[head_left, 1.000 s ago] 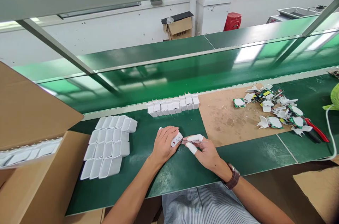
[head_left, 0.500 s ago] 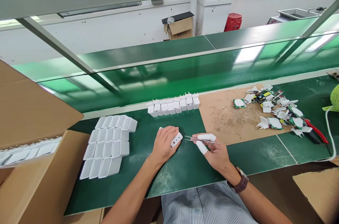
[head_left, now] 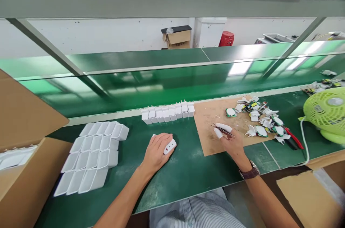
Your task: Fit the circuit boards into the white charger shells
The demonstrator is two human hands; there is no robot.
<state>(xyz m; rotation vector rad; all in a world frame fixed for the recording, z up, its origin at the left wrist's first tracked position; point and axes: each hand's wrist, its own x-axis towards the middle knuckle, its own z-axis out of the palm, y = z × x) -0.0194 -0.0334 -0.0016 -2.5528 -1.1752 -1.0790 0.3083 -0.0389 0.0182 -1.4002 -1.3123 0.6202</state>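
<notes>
My left hand (head_left: 157,150) rests on the green bench mat, fingers wrapped round a white charger body (head_left: 169,146) with a small red mark on its end. My right hand (head_left: 230,139), with white finger cots on thumb and forefinger, pinches a pair of metal tweezers (head_left: 219,128) over the brown board (head_left: 210,138). The two hands are apart, the right one a hand's width to the right of the charger.
A row of white chargers (head_left: 168,112) stands behind my hands. Several empty white shells (head_left: 93,152) lie in rows at left beside an open cardboard box (head_left: 24,149). Circuit boards and plug parts (head_left: 258,116), red-handled pliers (head_left: 293,137) and a green fan (head_left: 326,113) are at right.
My right hand has drawn the tweezers away from the charger and moved right onto the brown board. My left hand keeps hold of the charger. The camera has tilted up and right.
</notes>
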